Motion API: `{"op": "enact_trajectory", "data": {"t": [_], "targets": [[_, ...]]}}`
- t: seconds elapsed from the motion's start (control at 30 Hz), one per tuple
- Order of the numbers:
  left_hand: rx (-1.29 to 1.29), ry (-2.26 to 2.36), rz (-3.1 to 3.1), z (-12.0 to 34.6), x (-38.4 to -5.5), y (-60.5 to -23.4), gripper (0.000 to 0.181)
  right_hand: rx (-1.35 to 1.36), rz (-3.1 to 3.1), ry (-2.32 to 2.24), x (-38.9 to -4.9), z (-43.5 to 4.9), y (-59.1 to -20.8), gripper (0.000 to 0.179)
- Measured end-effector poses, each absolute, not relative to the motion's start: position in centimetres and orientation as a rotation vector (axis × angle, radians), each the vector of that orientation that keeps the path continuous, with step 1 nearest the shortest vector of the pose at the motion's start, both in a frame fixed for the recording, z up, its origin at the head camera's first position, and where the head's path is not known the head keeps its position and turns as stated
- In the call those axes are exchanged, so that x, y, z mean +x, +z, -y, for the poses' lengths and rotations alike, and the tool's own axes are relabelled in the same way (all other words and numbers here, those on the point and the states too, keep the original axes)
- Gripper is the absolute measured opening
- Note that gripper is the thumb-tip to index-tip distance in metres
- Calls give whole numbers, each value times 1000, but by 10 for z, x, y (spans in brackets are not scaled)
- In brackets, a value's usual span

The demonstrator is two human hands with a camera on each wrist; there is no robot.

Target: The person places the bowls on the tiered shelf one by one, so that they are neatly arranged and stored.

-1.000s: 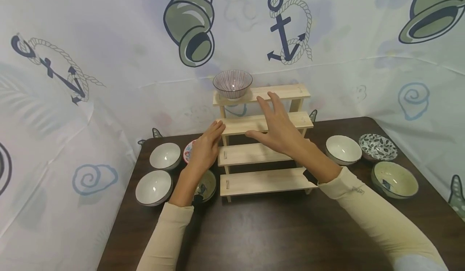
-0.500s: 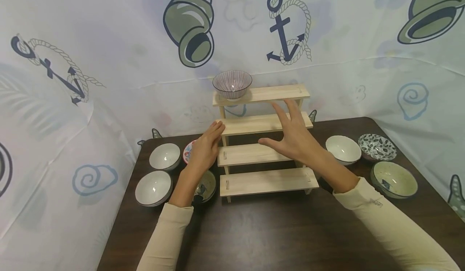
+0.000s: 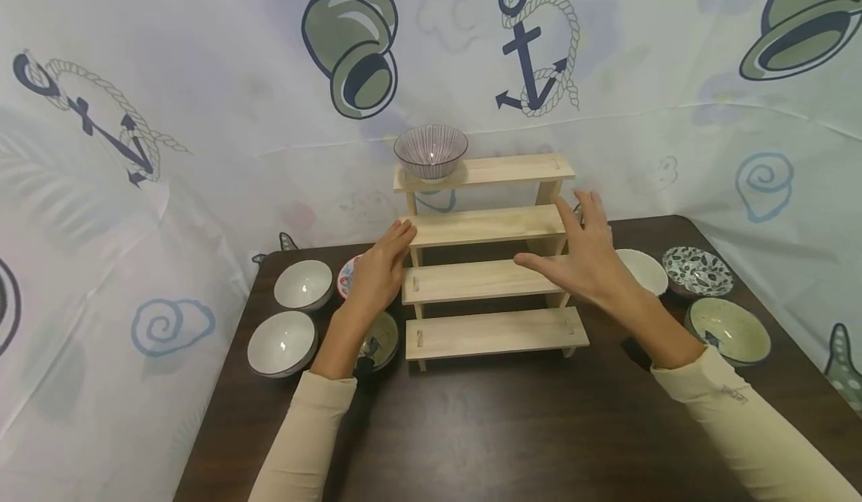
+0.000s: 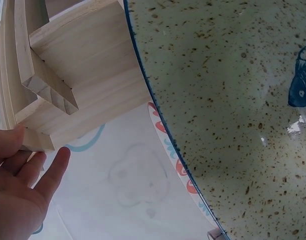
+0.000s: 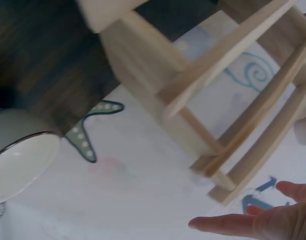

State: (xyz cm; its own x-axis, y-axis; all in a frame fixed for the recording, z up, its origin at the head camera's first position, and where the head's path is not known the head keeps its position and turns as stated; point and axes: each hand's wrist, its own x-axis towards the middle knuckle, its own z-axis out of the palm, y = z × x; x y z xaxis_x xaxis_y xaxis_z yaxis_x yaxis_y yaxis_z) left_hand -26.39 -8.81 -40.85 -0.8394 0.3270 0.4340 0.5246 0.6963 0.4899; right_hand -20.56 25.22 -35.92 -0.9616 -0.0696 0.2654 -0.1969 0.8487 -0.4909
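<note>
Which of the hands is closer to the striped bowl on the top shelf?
Left. The left hand is below the striped bowl, at the second-highest shelf; the right hand is farther off, down and right.

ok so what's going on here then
A person has both hands at a four-tier wooden stand. The left hand touches the left end of the second shelf from the top; the right hand, fingers spread, hovers by the right side, holding nothing. One striped bowl sits at the top shelf's left end; the other bowls are on the table, either side.
</note>
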Motion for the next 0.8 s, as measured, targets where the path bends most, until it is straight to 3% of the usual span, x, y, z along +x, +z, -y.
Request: {"op": "enact_trajectory", "data": {"t": [0.8], "targets": [[-660, -911, 2616, 88, -264, -406, 41, -18, 2869, 676, -189, -316, -403, 111]]}}
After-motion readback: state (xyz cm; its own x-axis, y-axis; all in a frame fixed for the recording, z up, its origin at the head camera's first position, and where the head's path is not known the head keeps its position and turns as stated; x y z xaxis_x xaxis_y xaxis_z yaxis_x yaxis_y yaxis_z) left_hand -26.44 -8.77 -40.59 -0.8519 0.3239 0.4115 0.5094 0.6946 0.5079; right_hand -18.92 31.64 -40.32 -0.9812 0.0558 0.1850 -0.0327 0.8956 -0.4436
